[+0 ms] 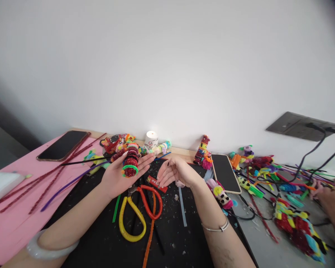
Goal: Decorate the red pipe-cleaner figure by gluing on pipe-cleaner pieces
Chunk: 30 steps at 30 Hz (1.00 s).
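A pipe-cleaner figure (131, 160) in glittery red, black and green rests across the palm of my left hand (115, 175). My thumb lies against its side, while the fingers stretch out beneath it. To the right, my right hand (174, 173) is empty, with its fingers loosely bent and apart, above the black mat (181, 238). Below the hands lie scissors (132, 219) with one yellow and one red handle loop. A small red packet (158, 184) is by my right fingertips. An orange pipe cleaner (149, 238) and a pale blue strip (182, 208) lie nearby.
A dark phone (63, 145) and red pipe cleaners (48, 186) lie on the pink surface at left. A paper cup (151, 139) stands by the wall. Another phone (226, 173) and several pipe-cleaner figures (298, 227) are at right, where another person's hand (333, 201) reaches in.
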Each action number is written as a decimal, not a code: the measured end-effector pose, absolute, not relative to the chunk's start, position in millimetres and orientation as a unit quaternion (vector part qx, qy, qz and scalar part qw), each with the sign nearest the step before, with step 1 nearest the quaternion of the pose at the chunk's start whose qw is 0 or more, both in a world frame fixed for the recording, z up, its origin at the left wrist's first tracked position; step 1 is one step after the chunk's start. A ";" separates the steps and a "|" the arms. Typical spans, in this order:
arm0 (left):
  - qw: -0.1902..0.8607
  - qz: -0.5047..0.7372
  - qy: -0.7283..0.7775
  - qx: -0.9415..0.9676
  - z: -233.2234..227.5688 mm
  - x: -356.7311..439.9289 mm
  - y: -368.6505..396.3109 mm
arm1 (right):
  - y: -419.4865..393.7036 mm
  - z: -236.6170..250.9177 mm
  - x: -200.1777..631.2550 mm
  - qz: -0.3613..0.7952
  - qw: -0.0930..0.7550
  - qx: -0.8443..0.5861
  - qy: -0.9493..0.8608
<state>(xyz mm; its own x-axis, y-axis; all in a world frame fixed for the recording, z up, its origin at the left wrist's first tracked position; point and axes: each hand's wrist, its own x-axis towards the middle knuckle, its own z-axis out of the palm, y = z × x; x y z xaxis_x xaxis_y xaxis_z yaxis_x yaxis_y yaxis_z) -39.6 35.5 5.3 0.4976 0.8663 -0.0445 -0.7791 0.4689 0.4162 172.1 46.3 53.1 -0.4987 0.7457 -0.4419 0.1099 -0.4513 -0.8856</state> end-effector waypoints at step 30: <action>0.849 0.480 0.129 0.180 4.2 -39.8 35.0 | 54.9 43.5 174.9 0.574 0.331 -0.473 -0.580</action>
<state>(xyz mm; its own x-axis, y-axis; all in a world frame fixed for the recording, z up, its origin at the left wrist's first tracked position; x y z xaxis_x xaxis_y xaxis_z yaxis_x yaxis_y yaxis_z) -39.8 35.0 4.2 0.5052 0.8618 -0.0456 -0.7687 0.4733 0.4302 174.9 54.9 43.5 -0.3326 0.9294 -0.1602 0.1689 -0.1084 -0.9796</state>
